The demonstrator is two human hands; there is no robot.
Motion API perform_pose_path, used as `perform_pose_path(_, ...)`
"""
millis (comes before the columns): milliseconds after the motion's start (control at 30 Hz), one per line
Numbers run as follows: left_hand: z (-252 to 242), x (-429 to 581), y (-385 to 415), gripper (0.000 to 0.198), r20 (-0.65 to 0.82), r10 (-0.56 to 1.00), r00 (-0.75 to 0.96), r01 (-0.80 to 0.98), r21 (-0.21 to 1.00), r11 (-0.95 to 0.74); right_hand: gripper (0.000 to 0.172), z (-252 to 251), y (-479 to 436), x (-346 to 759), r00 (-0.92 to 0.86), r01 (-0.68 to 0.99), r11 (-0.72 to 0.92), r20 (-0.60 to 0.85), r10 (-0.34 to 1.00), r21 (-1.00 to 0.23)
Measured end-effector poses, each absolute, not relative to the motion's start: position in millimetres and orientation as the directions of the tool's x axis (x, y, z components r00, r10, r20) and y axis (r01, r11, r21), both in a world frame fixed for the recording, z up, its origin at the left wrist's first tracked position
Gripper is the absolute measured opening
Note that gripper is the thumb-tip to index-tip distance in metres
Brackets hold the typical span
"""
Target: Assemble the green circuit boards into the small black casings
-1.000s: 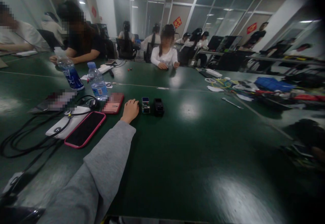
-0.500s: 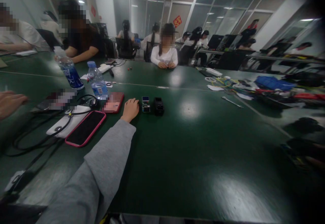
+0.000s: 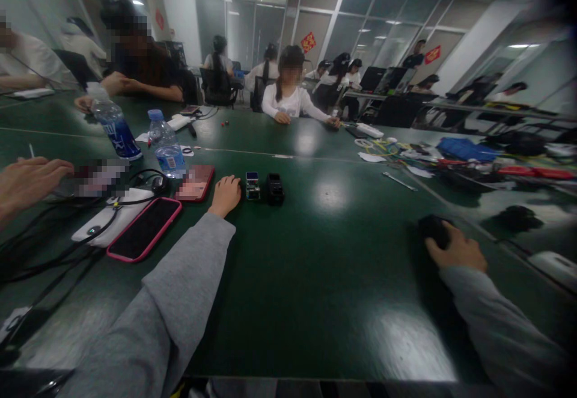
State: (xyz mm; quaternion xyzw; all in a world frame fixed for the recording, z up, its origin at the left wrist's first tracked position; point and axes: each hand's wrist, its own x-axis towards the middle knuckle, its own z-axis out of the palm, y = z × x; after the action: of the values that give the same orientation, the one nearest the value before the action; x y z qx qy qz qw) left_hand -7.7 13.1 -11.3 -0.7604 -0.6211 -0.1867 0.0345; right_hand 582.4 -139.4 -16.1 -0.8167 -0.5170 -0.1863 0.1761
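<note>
Right hand (image 3: 458, 250) inward with black object (image 3: 433, 231)

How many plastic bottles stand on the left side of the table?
2: a blue-labelled bottle, farther left, and a blue-capped bottle just right of it, nearer the left hand.

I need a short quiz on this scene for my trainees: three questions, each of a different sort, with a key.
1. True or false: the camera wearer's right hand holds a black object.
2. Multiple choice: what lies between the wearer's left hand and the black device on the green table?
A) a pink-rimmed phone
B) a small circuit-board module
C) a white cable
3. Fill in the colour: of the two bottles on the left, the one nearer the wearer's left hand has a ____ cap.

Key: 1. True. 2. B. 3. Blue.
</note>
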Motion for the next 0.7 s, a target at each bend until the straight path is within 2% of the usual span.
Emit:
perform_pose_path(33, -10.7, -7.7, 12.7, 0.042, 0.324, 0.933, 0.158, 0.957, 0.182, -0.225, 0.067, -14.0, -120.7, 556.0, 0.443, 0.893, -0.433, 0.409, 0.798, -0.124)
perform_pose_path(67, -10.2, -7.8, 12.3, 0.043, 0.322, 0.933, 0.160, 0.956, 0.185, -0.228, 0.065, -10.9, -101.4, 525.4, 0.406, 0.913, -0.384, 0.373, 0.834, -0.136)
perform_pose_path(167, -8.9, -8.3, 11.5, 0.042, 0.311, 0.936, 0.166, 0.954, 0.189, -0.232, 0.063, -0.8, -45.2, 426.6, 0.178, 0.981, -0.138, 0.357, 0.917, -0.137)
perform_pose_path(267, -8.8, -8.2, 11.9, 0.042, 0.306, 0.938, 0.162, 0.957, 0.184, -0.225, 0.061, 2.6, -0.5, 344.5, -0.010, 0.984, 0.073, 0.359, 0.933, -0.163)
perform_pose_path(367, -9.7, -7.6, 13.1, 0.042, 0.313, 0.936, 0.161, 0.959, 0.173, -0.223, 0.058, -0.9, 25.8, 294.0, -0.083, 0.966, 0.174, 0.407, 0.910, -0.190)
perform_pose_path(467, -10.3, -7.1, 14.0, 0.042, 0.324, 0.933, 0.158, 0.961, 0.165, -0.220, 0.056, -4.6, 31.1, 271.6, -0.099, 0.956, 0.226, 0.516, 0.851, -0.189)
perform_pose_path(633, -10.6, -7.0, 13.8, 0.042, 0.331, 0.929, 0.163, 0.958, 0.172, -0.230, 0.053, 1.3, -5.0, 255.2, -0.027, 0.928, 0.270, 0.677, 0.736, -0.256)
perform_pose_path(700, -11.5, -7.0, 14.0, 0.042, 0.335, 0.928, 0.162, 0.958, 0.174, -0.230, 0.052, 6.6, -28.5, 243.2, -0.088, 0.908, 0.341, 0.683, 0.725, -0.245)
